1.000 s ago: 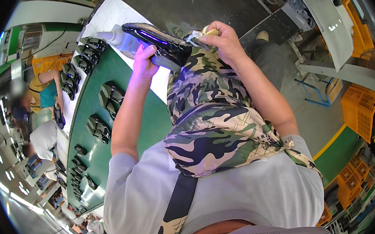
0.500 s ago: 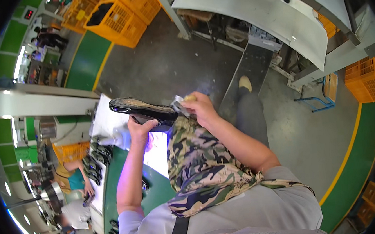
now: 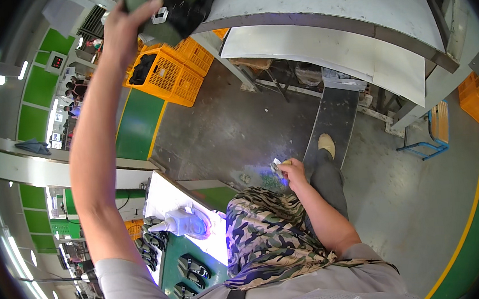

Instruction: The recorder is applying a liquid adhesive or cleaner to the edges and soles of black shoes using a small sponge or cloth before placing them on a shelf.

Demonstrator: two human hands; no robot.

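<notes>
My left hand (image 3: 127,24) is raised high at the top left, arm stretched out, gripping a dark shoe (image 3: 184,6) against the edge of a curved white conveyor shelf (image 3: 352,5). My right hand (image 3: 294,171) rests low near my knee, fingers closed on a small tool with a pale handle (image 3: 278,166). A camouflage apron (image 3: 268,231) covers my lap between the two arms.
A green worktable (image 3: 173,270) at lower left carries several dark shoe parts (image 3: 189,266) and a white squeeze bottle (image 3: 180,221) on a white sheet. Orange crates (image 3: 171,70) stand on the grey floor behind. Other people work far left (image 3: 71,89).
My left hand has lifted the dark shoe from in front of my chest up to the overhead shelf. My right hand came off the shoe and dropped toward my knee with the small tool.
</notes>
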